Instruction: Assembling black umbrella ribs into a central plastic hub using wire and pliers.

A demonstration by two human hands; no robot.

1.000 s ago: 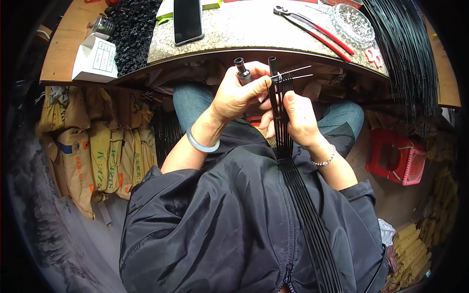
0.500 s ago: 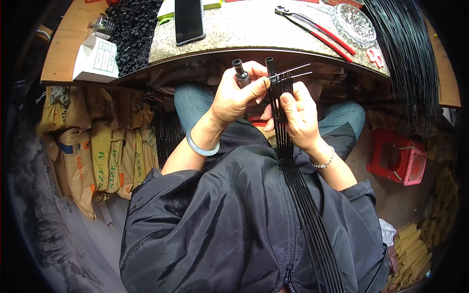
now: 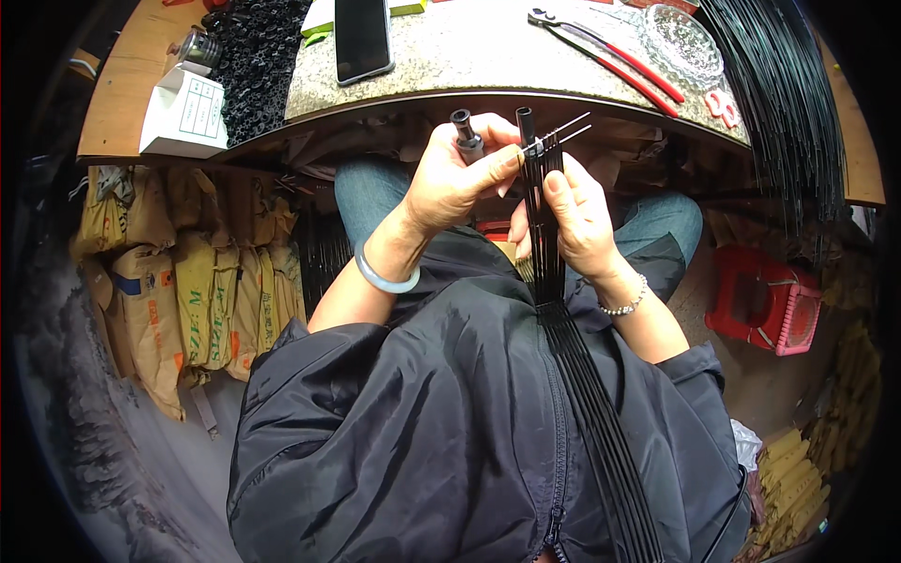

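Note:
A bundle of long, thin black metal umbrella ribs [image 3: 601, 403] runs down over my lap and jacket. My right hand [image 3: 582, 214] is closed round its upper part, thumb laid on the ribs. At the bundle's top stands a black tube with a collar [image 3: 525, 122], apparently an umbrella runner. Two thin wire ends [image 3: 574, 126] stick out rightward there, through or beside the rib tips. My left hand [image 3: 455, 178] pinches by the tube's collar with thumb and forefinger. A second black runner-like tube [image 3: 463, 131] is held within its curled fingers. What the left fingertips grip is partly hidden.
Ahead, the stone-topped table [image 3: 469, 66] bears a phone [image 3: 363, 42], red-handled pliers [image 3: 610, 61], a glass dish [image 3: 683, 45], a pile of small black parts [image 3: 249, 70] and more black ribs [image 3: 779, 103]. A white box [image 3: 192, 113] sits left; a red plastic stool [image 3: 760, 300] stands right.
Both hands and the upright tube have shifted slightly right. The wire ends now tilt more upward, and the rib tops are gathered closer together. My hold on everything is unchanged.

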